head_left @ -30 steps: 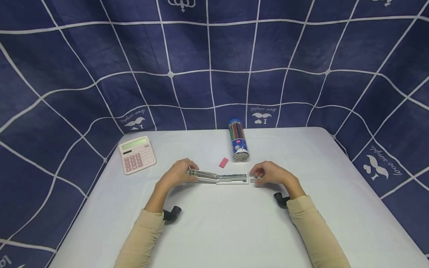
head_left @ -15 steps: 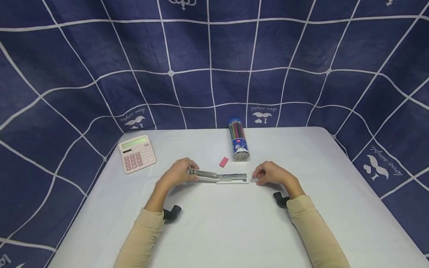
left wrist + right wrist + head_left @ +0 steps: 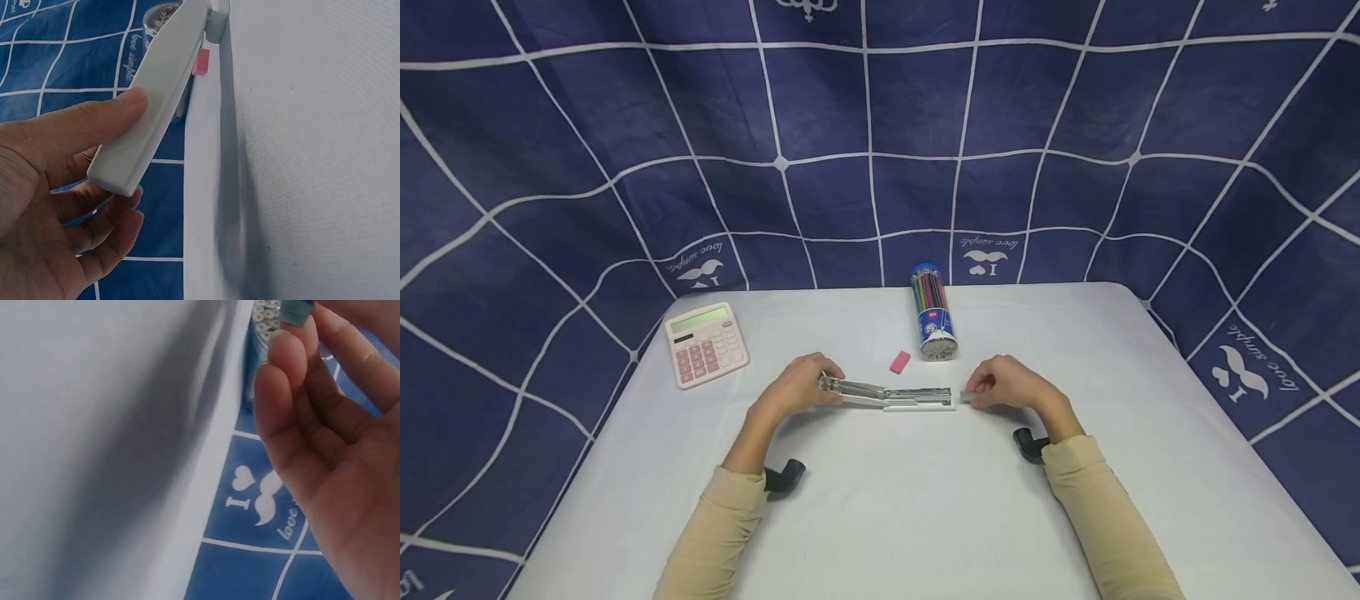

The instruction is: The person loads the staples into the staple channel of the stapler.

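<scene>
Beyond the opened stapler (image 3: 919, 397), a blue canister (image 3: 936, 322) holds coloured pencils (image 3: 929, 292).

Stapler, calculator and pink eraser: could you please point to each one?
Stapler (image 3: 164, 87), left wrist view: on its white cover.
Calculator (image 3: 708, 345), head view: on its keypad.
Pink eraser (image 3: 900, 362), head view: on its upper face.

stapler (image 3: 901, 395) of glossy metal and smooth plastic; matt woven cloth tablecloth (image 3: 319, 156)

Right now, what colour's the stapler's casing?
The stapler's casing is off-white, shown best in the left wrist view.
</scene>
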`<action>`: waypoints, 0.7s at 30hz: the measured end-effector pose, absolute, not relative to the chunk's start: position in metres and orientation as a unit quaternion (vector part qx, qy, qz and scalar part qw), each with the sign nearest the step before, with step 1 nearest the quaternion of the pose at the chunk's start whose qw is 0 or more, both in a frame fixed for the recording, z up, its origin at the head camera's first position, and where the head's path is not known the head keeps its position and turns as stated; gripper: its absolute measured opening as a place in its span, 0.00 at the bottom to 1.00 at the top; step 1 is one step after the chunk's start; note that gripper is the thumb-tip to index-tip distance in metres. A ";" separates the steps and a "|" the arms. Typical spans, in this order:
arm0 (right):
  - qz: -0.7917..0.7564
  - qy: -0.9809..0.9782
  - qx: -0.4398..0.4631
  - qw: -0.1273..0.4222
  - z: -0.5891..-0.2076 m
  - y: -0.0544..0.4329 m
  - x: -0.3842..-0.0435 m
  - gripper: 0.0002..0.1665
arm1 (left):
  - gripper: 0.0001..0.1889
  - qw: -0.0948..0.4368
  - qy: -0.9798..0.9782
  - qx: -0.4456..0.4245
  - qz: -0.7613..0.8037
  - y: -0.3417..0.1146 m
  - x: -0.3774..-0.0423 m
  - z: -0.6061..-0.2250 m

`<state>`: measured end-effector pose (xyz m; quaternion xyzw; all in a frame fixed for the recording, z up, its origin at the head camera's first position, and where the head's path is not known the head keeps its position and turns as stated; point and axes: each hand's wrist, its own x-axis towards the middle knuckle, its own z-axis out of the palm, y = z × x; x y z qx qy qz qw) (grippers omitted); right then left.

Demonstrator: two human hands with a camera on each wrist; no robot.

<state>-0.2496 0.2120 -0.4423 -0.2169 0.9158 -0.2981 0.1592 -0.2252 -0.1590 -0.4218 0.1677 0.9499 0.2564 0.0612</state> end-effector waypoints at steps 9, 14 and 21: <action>-0.307 0.918 -0.224 0.114 -0.433 0.204 -0.244 0.08 | 0.21 0.063 0.950 0.166 0.257 -0.159 -0.225 -0.423; -0.310 0.913 -0.248 0.096 -0.433 0.201 -0.244 0.09 | 0.20 0.064 0.950 0.164 0.256 -0.159 -0.226 -0.423; -0.311 0.909 -0.267 0.080 -0.433 0.198 -0.244 0.11 | 0.20 0.062 0.952 0.165 0.251 -0.159 -0.226 -0.423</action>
